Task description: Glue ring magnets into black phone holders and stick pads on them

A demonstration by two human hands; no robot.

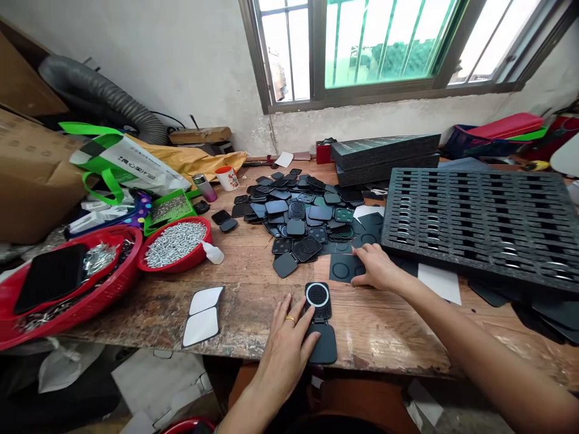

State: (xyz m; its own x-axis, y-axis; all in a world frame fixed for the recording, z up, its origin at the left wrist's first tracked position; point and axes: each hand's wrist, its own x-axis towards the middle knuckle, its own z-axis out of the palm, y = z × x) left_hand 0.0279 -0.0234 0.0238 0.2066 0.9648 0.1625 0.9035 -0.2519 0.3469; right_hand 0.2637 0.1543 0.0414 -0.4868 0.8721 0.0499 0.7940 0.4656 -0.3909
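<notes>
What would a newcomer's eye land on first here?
Probably the big heap of dark flat pieces mid-bench, with the large black slotted tray to its right. Next, on the left, the smaller red basket full of silvery metal bits. At the front, the left hand rests against a pale-ringed two-part piece.

Daylight from grey-framed window with green-tinted middle pane; outside view largely blown out to white. White plaster wall softly lit. Faint sheen on worn brown wooden tabletop; pale glints on black flat pieces. Space below front edge dim. Wide-angle stretch at borders, brown cardboard box skewed.
</notes>
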